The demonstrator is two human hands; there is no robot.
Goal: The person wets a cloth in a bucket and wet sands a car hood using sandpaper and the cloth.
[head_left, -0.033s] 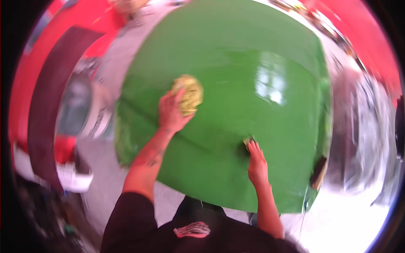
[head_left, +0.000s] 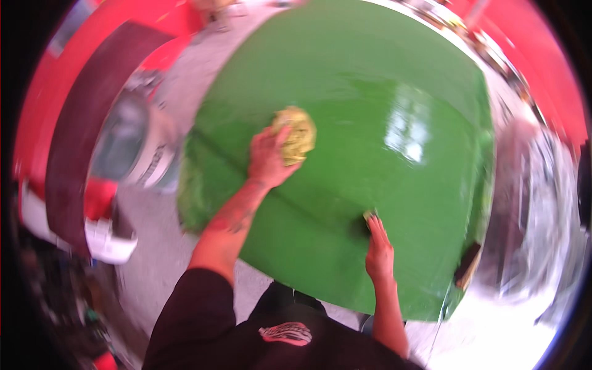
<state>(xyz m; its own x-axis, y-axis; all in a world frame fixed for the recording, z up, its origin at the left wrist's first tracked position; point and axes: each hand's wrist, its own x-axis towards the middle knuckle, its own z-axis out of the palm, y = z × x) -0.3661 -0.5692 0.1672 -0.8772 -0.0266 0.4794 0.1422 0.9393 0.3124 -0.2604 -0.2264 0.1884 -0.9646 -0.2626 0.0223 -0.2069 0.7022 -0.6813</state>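
Note:
A large glossy green panel (head_left: 320, 80), curved like a car hood, lies in front of me. My left hand (head_left: 269, 159) is closed on the left side of a yellow sponge (head_left: 298, 137), which rests on the panel left of its middle. Nearer to me and further right, my right hand (head_left: 379, 251) has its fingers together over a small, thin yellowish and dark piece (head_left: 369, 215) at the panel's surface. Most of that piece is hidden under the fingertips, so its kind cannot be made out. The surface around it looks wet and shiny.
A dark block (head_left: 467, 265) sits at the panel's right edge. Beyond that side stands something wrapped in clear plastic (head_left: 524, 209). To the left are a bucket (head_left: 143, 151) and a long dark maroon panel (head_left: 77, 129). Clutter fills the lower left.
The whole view has shifted slightly, with the panel now further right. My left hand and the sponge have moved a little to the right; the right hand keeps its hold on the small piece.

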